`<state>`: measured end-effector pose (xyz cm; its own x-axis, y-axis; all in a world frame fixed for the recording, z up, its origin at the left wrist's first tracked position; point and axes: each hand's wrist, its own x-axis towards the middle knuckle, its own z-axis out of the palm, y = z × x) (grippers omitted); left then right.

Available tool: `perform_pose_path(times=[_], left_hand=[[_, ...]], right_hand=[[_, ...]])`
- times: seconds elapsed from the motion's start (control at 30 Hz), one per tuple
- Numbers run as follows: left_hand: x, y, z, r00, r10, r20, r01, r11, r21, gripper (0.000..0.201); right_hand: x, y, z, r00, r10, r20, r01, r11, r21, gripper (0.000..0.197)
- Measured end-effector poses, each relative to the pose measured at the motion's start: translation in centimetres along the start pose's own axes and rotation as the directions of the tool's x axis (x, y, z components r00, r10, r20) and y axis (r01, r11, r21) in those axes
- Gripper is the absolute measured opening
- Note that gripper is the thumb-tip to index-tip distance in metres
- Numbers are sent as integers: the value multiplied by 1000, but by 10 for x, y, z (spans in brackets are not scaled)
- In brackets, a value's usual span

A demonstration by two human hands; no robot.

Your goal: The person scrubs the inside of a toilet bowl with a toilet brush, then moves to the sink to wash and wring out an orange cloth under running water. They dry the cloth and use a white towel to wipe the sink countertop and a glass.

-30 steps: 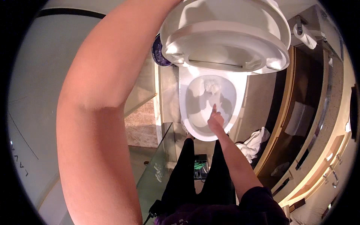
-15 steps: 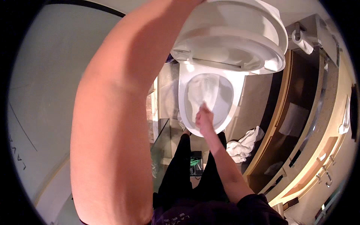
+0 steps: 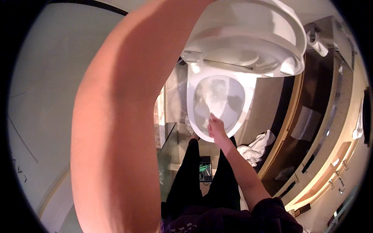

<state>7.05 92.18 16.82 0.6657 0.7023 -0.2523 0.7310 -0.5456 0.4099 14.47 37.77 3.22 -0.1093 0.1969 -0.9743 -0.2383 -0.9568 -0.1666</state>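
Observation:
The white toilet (image 3: 190, 112) stands in front of me, its lid and seat (image 3: 237, 46) raised. Over the front part of the bowl is my right hand (image 3: 217, 128), its fingers closed. A short, thin pale tip shows above the fist; the rest of what it holds is hidden, so I cannot make out its kind. Inside the bowl, the water (image 3: 219, 91) looks bright and rippled. My left forearm stretches up across the left side, past the raised lid, and my left hand lies beyond the upper edge, out of sight.
A crumpled white towel (image 3: 256, 147) lies on the floor right of the toilet. Wooden shelving (image 3: 287, 136) and a toilet roll (image 3: 318, 44) line the right side. A glass panel (image 3: 167, 143) stands left of my legs. A dark tray with something green (image 3: 204, 167) sits between my legs.
My right hand has shifted slightly right and toward me over the bowl. The pale streak in the bowl has changed shape. My left arm stays raised, and the view has shifted a little.

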Motion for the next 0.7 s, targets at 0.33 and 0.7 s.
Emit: perform_pose_path(times=[0.33, 0.7], left_hand=[[-29, 43, -10, 974, -215, 67, 224, 955, -194, 46], [-286, 46, 102, 503, -772, -389, -197, 335, -921, 33]], right_hand=[[38, -32, -72, 827, -523, -208, 168, 582, -796, 56], [-52, 1, -171, 486, -740, 464, -200, -612, -765, 60]])
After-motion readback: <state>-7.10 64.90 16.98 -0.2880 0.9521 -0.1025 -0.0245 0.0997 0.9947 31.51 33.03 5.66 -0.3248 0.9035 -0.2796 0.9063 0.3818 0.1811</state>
